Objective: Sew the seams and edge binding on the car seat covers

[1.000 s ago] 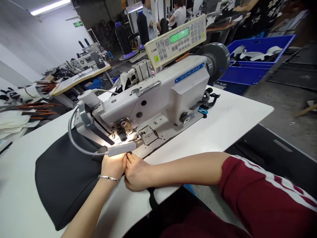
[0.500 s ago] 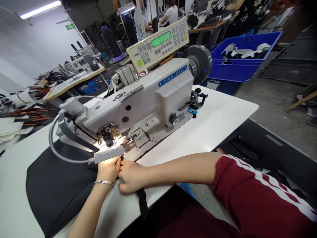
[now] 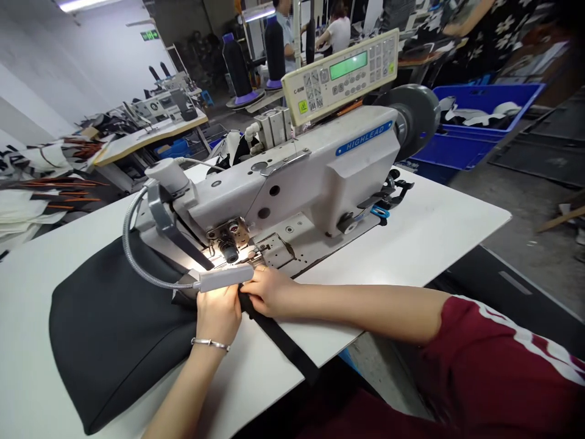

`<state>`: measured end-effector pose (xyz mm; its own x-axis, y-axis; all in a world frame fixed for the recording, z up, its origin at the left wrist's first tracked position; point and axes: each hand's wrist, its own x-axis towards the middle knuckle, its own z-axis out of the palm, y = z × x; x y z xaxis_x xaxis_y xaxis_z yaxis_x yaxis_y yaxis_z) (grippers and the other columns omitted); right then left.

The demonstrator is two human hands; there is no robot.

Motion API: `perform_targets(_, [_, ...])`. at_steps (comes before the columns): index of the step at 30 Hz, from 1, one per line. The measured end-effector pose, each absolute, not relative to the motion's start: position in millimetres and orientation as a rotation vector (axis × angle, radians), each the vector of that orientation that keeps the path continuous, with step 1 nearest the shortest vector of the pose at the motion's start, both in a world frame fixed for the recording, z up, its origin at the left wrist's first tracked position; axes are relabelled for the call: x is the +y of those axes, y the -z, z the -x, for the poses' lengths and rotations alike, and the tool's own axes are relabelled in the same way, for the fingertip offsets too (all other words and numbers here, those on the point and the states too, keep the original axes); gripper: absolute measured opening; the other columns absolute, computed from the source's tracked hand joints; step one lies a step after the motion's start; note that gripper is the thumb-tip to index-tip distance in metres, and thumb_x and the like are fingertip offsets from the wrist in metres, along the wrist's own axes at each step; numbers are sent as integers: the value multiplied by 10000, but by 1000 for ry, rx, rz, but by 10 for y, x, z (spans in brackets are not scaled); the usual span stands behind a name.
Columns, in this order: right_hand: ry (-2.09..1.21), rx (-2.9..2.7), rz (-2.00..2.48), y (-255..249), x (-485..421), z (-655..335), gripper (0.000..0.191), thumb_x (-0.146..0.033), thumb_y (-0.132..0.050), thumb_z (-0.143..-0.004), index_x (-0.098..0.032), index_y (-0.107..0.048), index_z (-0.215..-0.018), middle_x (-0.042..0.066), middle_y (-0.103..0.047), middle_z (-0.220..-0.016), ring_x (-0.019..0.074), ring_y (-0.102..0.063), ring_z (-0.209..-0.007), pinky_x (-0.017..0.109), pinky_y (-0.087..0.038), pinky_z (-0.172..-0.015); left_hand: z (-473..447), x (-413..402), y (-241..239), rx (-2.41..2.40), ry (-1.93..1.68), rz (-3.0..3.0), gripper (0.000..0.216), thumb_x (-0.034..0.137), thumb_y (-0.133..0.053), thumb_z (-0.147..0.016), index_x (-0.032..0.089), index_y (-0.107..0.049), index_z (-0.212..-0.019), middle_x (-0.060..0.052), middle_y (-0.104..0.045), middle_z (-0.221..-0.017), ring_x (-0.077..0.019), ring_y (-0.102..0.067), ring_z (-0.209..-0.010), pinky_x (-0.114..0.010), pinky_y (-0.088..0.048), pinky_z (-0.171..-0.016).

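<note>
A grey sewing machine (image 3: 297,183) stands on the white table, its lit needle area just beyond my hands. My left hand (image 3: 219,314), with a bangle at the wrist, is closed on the edge of a large black fabric piece (image 3: 123,329) spread to the left. The lamp head (image 3: 226,278) hides its fingertips. Close beside it, my right hand (image 3: 272,291) is closed, fingers bent around a black strap (image 3: 287,347). The strap's free end runs down over the table's front edge. Where strap and fabric meet is hidden by my hands.
A control panel (image 3: 340,76) sits on top of the machine. The lamp's flexible metal neck (image 3: 128,244) curves over the fabric. Blue clippers (image 3: 379,211) lie near the machine's base. Behind are thread cones (image 3: 237,70), a blue bin (image 3: 475,143) and people at other tables.
The view has shifted left, so the machine appears farther right. My right hand has moved up toward the needle area. More of the strap shows, now stretched out diagonally.
</note>
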<state>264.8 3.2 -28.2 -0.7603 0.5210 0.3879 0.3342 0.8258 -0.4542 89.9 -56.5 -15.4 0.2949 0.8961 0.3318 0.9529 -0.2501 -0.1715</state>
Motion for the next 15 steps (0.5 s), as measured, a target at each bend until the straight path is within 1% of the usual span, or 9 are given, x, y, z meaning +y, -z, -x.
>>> perform_targets(2, [-411, -2560, 641, 334, 36, -2629, 188, -200, -563, -815, -146, -688, -945, 81, -662, -1003, 243, -520, -909, 364, -414, -763, -911, -569, 147, -1655, 241, 2224, 235, 121, -502, -872, 169, -687, -1010, -114, -701, -997, -285, -624, -966, -410, -408, -798])
perform_targets(5, [-370, -2598, 630, 388, 15, -2598, 219, -228, -572, -816, -164, -678, -997, 78, -646, -1060, 258, -510, -968, 388, -409, -785, -929, -570, 116, -1559, 282, 2250, 223, 97, -504, -860, 163, -685, -972, -105, -703, -980, -288, -622, -958, -418, -415, -813])
perform_targets(10, [-319, -2602, 597, 359, -12, -2605, 293, -230, -575, -814, -141, -658, -1080, 127, -609, -1186, 285, -493, -1063, 407, -420, -819, -927, -611, 91, -1463, 241, 2259, 238, 87, -498, -829, 140, -673, -981, -126, -692, -988, -310, -611, -956, -438, -409, -820])
perform_targets(13, [-326, -2633, 582, 311, -1, -2605, 253, -220, -552, -823, -133, -651, -1039, 112, -633, -1118, 277, -502, -1039, 405, -424, -832, -918, -636, 108, -1449, 187, 2205, 250, 102, -492, -839, 139, -673, -1007, -119, -690, -964, -305, -608, -896, -433, -400, -779])
perform_targets(15, [-330, -2654, 601, 286, 15, -2588, 206, -226, -560, -816, -139, -650, -979, 105, -642, -1052, 272, -510, -998, 407, -422, -829, -910, -625, 118, -1451, 196, 2194, 267, 99, -490, -845, 141, -679, -1028, -118, -695, -958, -309, -610, -904, -441, -403, -809])
